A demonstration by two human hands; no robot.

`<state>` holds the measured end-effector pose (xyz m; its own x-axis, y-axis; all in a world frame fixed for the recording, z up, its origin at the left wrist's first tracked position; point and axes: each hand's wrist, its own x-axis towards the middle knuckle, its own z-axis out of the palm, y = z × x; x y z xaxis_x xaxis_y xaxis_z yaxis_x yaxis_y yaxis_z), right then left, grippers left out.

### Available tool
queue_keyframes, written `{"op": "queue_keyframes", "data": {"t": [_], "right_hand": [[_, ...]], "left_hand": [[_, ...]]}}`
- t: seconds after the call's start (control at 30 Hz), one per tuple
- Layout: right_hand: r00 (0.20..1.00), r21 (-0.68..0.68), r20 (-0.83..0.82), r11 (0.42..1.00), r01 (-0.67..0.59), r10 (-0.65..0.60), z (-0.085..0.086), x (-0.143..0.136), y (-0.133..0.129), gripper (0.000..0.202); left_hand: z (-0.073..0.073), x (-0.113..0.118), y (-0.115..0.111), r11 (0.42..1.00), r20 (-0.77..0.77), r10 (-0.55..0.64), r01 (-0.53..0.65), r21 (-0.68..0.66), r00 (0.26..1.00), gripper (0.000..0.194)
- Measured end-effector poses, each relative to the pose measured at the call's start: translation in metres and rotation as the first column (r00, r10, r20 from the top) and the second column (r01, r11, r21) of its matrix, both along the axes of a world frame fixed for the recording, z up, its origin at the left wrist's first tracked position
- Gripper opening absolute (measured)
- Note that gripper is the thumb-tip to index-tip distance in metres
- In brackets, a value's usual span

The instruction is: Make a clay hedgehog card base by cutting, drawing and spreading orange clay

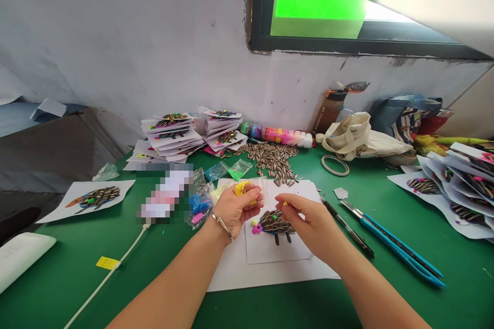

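Note:
My left hand (pixel 236 208), a bracelet at its wrist, is closed around a lump of yellow clay (pixel 242 188) that seems to sit in a clear bag. Between the thumb and fingertips of my right hand (pixel 306 216) is a tiny yellow clay piece (pixel 285 203). Both hands hover over a white card bearing a hedgehog picture (pixel 273 224) made of striped sunflower seeds, with a pink clay face and a green dot on its back. My right hand hides the picture's right end. Under the card lies a larger white sheet (pixel 231 280).
Loose sunflower seeds (pixel 274 159) are heaped behind the sheet. Bags of clay (pixel 200 203) and a phone (pixel 165 195) on a cable lie left. A pen (pixel 349 229), tweezers (pixel 397 244) and a tape roll (pixel 335 165) lie right. Finished cards (pixel 170 139) stand stacked on both sides.

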<state>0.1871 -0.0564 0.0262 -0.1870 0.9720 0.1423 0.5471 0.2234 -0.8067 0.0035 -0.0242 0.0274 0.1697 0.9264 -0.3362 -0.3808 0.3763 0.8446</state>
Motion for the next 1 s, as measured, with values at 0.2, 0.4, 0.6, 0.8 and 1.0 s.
{"op": "queue_keyframes", "data": {"t": [0.2, 0.4, 0.6, 0.8, 1.0], "right_hand": [[0.997, -0.01, 0.071, 1.0, 0.01, -0.009, 0.0048, -0.0003, 0.0006, 0.03], [0.998, -0.009, 0.058, 1.0, 0.015, -0.014, 0.0037, -0.0012, -0.0009, 0.019], [0.997, -0.012, 0.078, 1.0, -0.007, 0.008, 0.0031, -0.0011, -0.0007, 0.029], [0.991, 0.045, 0.136, 0.999, -0.008, 0.001, 0.006, -0.0029, -0.0013, 0.018], [0.996, 0.01, 0.08, 0.999, -0.032, 0.031, 0.0037, -0.0026, -0.0012, 0.028]], "left_hand": [[-0.002, -0.0006, 0.0011, 1.0, -0.003, 0.006, -0.006, -0.014, 1.0, 0.033], [-0.0015, -0.0012, 0.0014, 1.0, -0.002, 0.008, -0.008, -0.009, 1.0, 0.031], [-0.0025, -0.0018, 0.0016, 1.0, 0.006, 0.01, -0.01, -0.011, 1.0, 0.033], [-0.0036, -0.0022, 0.0012, 1.0, 0.015, 0.018, -0.018, -0.012, 1.0, 0.032], [-0.0032, -0.0018, 0.0017, 1.0, 0.012, 0.012, -0.011, -0.006, 1.0, 0.03]]}}
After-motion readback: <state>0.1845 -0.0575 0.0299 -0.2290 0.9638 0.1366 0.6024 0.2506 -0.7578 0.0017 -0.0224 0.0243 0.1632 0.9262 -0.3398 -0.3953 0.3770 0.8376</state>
